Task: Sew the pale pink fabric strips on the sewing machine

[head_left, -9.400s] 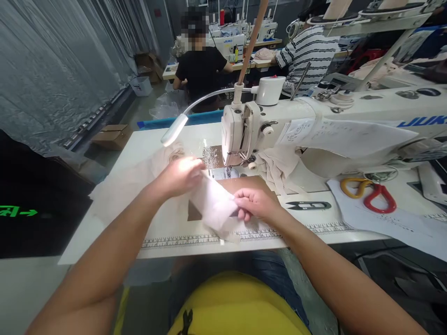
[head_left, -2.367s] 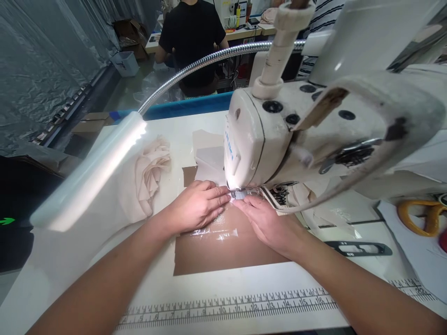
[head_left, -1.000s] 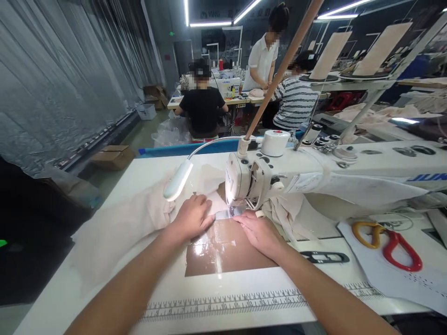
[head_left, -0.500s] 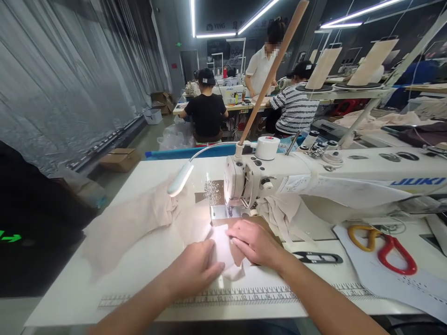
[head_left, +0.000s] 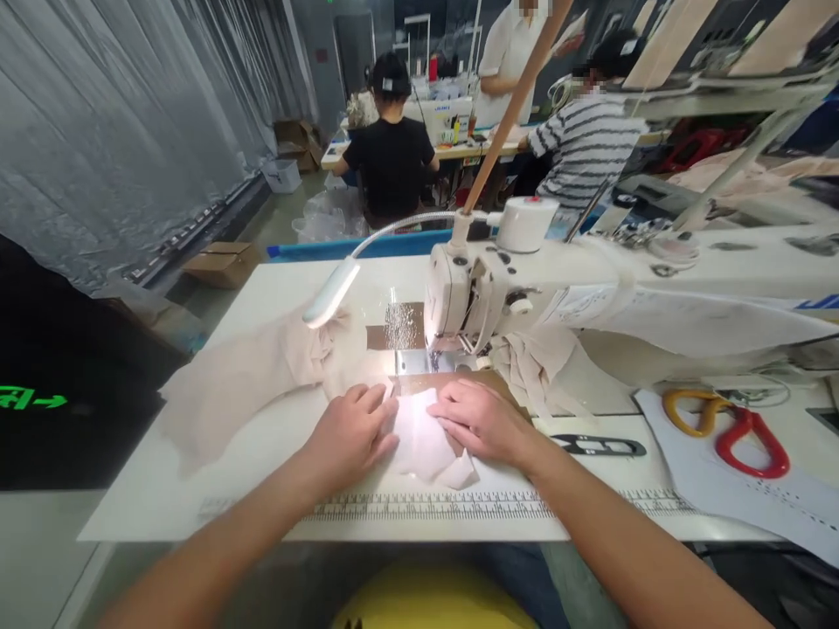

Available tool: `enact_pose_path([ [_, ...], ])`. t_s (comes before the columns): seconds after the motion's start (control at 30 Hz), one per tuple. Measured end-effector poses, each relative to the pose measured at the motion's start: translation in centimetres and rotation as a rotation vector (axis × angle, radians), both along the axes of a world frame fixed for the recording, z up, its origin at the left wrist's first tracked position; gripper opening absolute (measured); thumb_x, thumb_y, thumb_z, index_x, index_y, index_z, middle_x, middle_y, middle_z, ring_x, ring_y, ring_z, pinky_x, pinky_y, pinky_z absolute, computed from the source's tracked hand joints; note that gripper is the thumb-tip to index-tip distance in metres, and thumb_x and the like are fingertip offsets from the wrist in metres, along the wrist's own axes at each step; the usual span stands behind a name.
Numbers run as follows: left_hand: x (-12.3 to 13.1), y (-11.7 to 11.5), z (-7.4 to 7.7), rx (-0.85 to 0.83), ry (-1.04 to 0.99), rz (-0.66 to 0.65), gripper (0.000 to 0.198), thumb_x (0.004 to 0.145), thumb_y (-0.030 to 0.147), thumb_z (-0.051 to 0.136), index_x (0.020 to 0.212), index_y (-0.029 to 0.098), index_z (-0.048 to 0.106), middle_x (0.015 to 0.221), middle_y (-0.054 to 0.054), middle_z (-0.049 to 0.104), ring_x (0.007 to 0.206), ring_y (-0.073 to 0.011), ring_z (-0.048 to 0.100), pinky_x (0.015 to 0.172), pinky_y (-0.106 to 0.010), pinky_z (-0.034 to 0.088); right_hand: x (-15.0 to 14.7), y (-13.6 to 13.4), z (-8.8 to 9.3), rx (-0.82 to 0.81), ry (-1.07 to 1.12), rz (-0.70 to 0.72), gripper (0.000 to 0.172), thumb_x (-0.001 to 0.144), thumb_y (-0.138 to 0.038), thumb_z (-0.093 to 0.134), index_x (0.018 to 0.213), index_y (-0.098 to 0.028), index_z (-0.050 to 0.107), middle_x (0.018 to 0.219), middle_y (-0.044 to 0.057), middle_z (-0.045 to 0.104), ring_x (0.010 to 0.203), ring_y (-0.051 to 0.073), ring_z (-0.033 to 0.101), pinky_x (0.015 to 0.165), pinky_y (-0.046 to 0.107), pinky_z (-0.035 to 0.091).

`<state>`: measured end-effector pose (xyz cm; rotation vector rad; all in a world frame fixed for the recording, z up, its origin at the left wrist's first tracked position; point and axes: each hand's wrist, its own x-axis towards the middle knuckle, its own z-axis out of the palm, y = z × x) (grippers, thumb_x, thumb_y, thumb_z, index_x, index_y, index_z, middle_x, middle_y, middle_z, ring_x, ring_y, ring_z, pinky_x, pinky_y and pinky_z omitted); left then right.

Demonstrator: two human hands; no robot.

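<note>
A small pale fabric piece [head_left: 423,437] lies in front of the sewing machine's needle area, brightly lit by the lamp [head_left: 332,293]. On its left edge rests my left hand [head_left: 350,432], fingers bent and pinched at the cloth. My right hand [head_left: 481,419] presses the fabric's right side, fingertips together near its top corner. Both hands are just in front of the sewing machine [head_left: 459,297] and its metal plate. Beige fabric [head_left: 242,384] spreads over the table at the left.
Black thread snips [head_left: 599,445] and scissors with red and orange handles [head_left: 752,444] lie at the right. A ruler strip [head_left: 446,505] runs along the table's front edge. More cloth [head_left: 541,362] is bunched behind the machine head. Several people are beyond the table.
The view has tilted down and shifted. My left hand has moved up and left to the fabric's upper left edge, and the pale piece now lies more spread out between my hands.
</note>
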<state>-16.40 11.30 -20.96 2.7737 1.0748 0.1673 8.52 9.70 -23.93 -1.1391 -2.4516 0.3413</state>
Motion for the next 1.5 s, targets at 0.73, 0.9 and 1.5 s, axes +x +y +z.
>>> enact_pose_path([
  [0.73,3.4,2.0,-1.8,-0.1,0.005,-0.212,0.055,0.092,0.042,0.046,0.137,0.01,0.044,0.146,-0.014,0.041,0.134,-0.0307,0.036,0.11,-0.048,0.033,0.4,0.5,-0.6,0.021,-0.063,-0.184,0.024,0.093,-0.024,0.045,0.099,-0.016,0.067,0.086,0.007,0.064,0.082,0.019,0.057,0.074,0.032,0.043],
  [0.9,3.6,3.6,-1.4,-0.109,0.039,-0.252,0.059,0.091,0.044,0.046,0.139,0.011,0.042,0.147,-0.012,0.039,0.134,-0.0314,0.036,0.108,-0.049,0.034,0.3,0.7,-0.9,0.034,-0.153,-0.252,0.027,0.093,-0.024,0.044,0.105,-0.017,0.067,0.086,0.006,0.064,0.08,0.019,0.058,0.067,0.031,0.04],
  [1.5,4.1,5.4,-1.6,-0.061,0.042,-0.27,0.058,0.09,0.042,0.043,0.138,0.009,0.043,0.143,-0.014,0.044,0.126,-0.0323,0.042,0.104,-0.049,0.032,-0.2,1.6,-0.8,-0.004,-0.187,-0.373,0.032,0.09,-0.024,0.041,0.108,-0.023,0.067,0.083,0.003,0.066,0.065,0.014,0.056,0.053,0.025,0.037],
])
